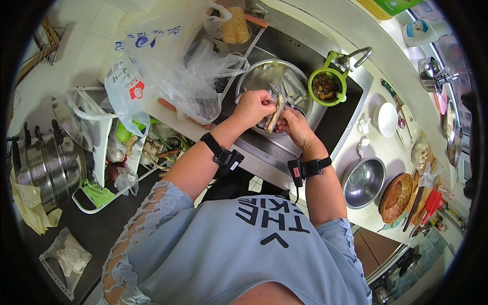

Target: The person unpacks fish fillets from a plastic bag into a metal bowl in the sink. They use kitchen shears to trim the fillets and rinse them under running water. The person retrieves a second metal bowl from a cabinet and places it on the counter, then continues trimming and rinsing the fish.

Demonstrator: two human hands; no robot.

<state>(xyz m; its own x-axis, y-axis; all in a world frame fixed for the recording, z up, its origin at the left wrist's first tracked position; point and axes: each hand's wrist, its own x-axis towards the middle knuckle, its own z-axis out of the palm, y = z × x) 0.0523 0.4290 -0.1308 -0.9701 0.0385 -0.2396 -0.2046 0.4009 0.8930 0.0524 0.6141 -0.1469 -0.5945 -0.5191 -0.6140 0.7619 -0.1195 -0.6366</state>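
Observation:
Both hands are over a round steel basin (291, 65) in the stainless-steel sink (282, 44). My left hand (258, 108) pinches the upper end of a long, narrow shellfish (275, 114), which looks like a razor clam with its pale yellowish inside showing. From the other side, my right hand (292, 124) grips the same piece near its lower end; its fingers are partly hidden. More razor clams (291, 82) lie in cloudy water in the basin. Part of a dark-rimmed round item (301, 111) shows beside my right hand.
A green strainer (325, 101) holding dark scraps hangs beneath the faucet (356, 57). Clear plastic bags (183, 76) cover the left side. On the right counter are a white bowl (387, 119), a steel bowl (364, 183), a wicker basket (396, 197) and a knife (413, 207).

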